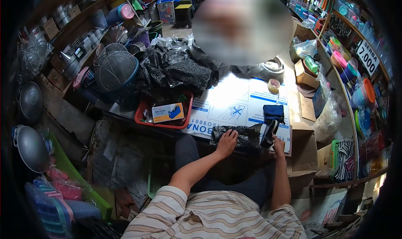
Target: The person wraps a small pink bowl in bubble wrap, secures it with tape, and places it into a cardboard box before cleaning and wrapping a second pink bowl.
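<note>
resting on a packet [250, 134] in black bubble wrap at the lower centre of the frame, the left hand [226, 142] lies palm down with its fingers spread over the near left part, seemingly to keep it from sliding. the right hand [279, 147], just beside the packet's right end, is closed around the near end of a dark tool [269, 135]; what the tool is cannot be told for sure. gripping it there leaves the far end free, pointing away from the body and close to the wrap.

the packet lies flat near the front edge of a white printed sheet [217, 97], probably so that both hands reach it without stretching. just beyond the tool sits a dark blue bundle [274, 114], and farther up, right of centre, a tape roll [273, 86] stands within likely easy reach of the right hand.

left of centre, a red tray [191, 104] holds a box [160, 114] and small items, its walls probably keeping loose pieces together. behind it, a heap [171, 67] of black bubble wrap is bunched up, seemingly pushed back to leave working room in front. an open carton [303, 145] stands at the right.
</note>
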Available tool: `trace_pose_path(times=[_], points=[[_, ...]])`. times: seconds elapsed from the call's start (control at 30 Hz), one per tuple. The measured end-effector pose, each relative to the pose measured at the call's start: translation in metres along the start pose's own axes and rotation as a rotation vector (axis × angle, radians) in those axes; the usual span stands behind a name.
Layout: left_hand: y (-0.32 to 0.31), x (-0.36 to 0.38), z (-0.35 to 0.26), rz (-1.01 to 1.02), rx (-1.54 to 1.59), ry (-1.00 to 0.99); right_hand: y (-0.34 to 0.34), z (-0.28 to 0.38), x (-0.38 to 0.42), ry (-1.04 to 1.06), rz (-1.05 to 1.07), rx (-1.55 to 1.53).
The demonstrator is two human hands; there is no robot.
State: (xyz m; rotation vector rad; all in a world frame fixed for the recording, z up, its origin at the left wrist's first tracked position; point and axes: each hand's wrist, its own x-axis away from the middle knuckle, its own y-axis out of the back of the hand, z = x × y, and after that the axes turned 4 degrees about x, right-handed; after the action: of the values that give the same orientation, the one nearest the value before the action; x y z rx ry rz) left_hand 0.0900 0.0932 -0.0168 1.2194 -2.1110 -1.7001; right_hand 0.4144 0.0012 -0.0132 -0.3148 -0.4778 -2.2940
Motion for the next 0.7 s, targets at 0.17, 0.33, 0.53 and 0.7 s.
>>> trace_pose_path(times=[0.17,0.33,0.53,0.7], points=[[-0.008,-0.001,0.004,-0.044,-0.010,-0.026,0.011,-0.008,0.009,0.029,0.013,0.088],[-0.002,0.000,0.003,-0.046,0.002,-0.024,0.012,-0.021,0.030,-0.091,0.076,0.053],[-0.005,-0.001,0.003,-0.060,-0.020,-0.032,0.005,-0.053,0.023,0.012,0.022,0.194],[-0.003,0.000,0.002,-0.047,0.018,-0.009,-0.001,-0.070,0.015,0.059,-0.010,0.178]])
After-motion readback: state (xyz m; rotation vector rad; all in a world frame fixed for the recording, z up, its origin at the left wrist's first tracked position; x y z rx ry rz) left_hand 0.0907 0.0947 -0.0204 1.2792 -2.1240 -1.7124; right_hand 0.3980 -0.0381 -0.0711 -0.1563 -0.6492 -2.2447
